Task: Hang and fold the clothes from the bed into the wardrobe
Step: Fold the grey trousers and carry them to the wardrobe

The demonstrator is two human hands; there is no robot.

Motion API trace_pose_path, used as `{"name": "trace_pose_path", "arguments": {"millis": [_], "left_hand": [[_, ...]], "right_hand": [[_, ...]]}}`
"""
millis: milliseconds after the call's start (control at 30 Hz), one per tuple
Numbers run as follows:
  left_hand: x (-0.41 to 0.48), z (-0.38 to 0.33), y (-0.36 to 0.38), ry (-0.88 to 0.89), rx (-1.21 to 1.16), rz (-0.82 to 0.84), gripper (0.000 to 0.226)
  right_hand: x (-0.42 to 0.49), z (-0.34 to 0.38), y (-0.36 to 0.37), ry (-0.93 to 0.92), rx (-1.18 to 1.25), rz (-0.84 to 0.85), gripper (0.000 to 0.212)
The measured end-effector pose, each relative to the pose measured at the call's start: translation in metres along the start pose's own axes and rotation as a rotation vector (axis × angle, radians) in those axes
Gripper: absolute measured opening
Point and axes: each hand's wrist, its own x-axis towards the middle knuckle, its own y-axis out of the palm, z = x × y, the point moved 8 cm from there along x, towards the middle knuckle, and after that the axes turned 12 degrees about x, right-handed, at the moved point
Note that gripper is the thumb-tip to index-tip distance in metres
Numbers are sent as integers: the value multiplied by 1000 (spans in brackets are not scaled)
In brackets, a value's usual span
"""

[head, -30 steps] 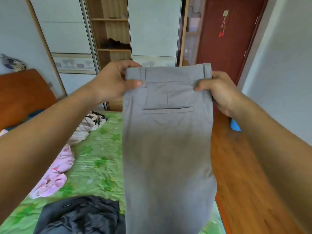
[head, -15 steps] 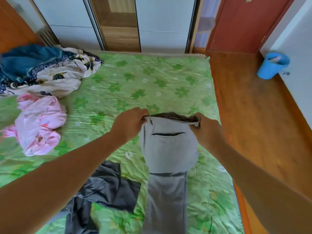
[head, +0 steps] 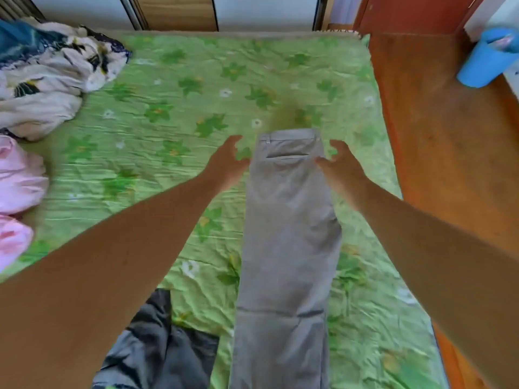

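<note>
a: where do the grey trousers (head: 286, 234) lie?
b: flat on the green bed (head: 168, 108), running from the middle of the frame down to the bottom edge. the waistband points toward the top and the back pocket faces up. they seem doubled lengthwise, one leg over the other.
a: and the hands?
b: the left hand (head: 227, 161) hovers just beside the waistband's left edge, the right hand (head: 341, 164) at its right edge. whether the right thumb touches the cloth is too blurred to tell. both sets of fingers are spread and relaxed, gripping nothing.
a: so which step is the person on?
b: probably the fold. to do it well, the person should smooth the creases low in the frame, keep the legs edge on edge, then bring the hems up toward the waistband in even folds.
a: anything in the way?
b: the dark grey garment (head: 157, 346) at lower left lies near the leg and could get caught in a fold. the pink clothes (head: 16, 178) at the left edge and the patterned heap (head: 56, 66) at upper left are well apart. the wardrobe (head: 177, 9) runs along the top of the frame.
</note>
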Motion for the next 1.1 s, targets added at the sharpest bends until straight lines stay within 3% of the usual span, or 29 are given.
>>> {"name": "trace_pose_path", "arguments": {"millis": [167, 300, 400, 500, 600, 800, 867, 967, 1033, 1100], "left_hand": [[-141, 172, 163, -380, -128, 310, 51], [-248, 240, 223, -538, -270, 319, 25], [-285, 235, 233, -536, -398, 284, 9], [-307, 224, 238, -532, -524, 292, 26], [-324, 223, 238, -516, -557, 326, 27], [-369, 237, 253, -625, -612, 655, 28], [-387, 241, 260, -654, -632, 750, 32], [-412, 242, 269, -661, -662, 887, 35], [-425, 243, 272, -670, -682, 947, 33], [-429, 246, 274, -642, -660, 913, 33]], "right_hand": [[-120, -217, 55, 278, -154, -11, 48], [-232, -317, 65, 447, -89, -91, 35], [-278, -338, 70, 431, -22, -115, 17], [-298, -341, 74, 366, -6, -86, 27], [-306, -339, 76, 337, 27, -81, 29], [-329, -356, 91, 538, -32, -14, 44], [-338, -360, 90, 549, -102, -50, 51], [-357, -369, 100, 573, -113, 40, 54], [-370, -376, 105, 599, -46, 101, 48], [-383, -376, 103, 621, 139, 109, 25]]}}
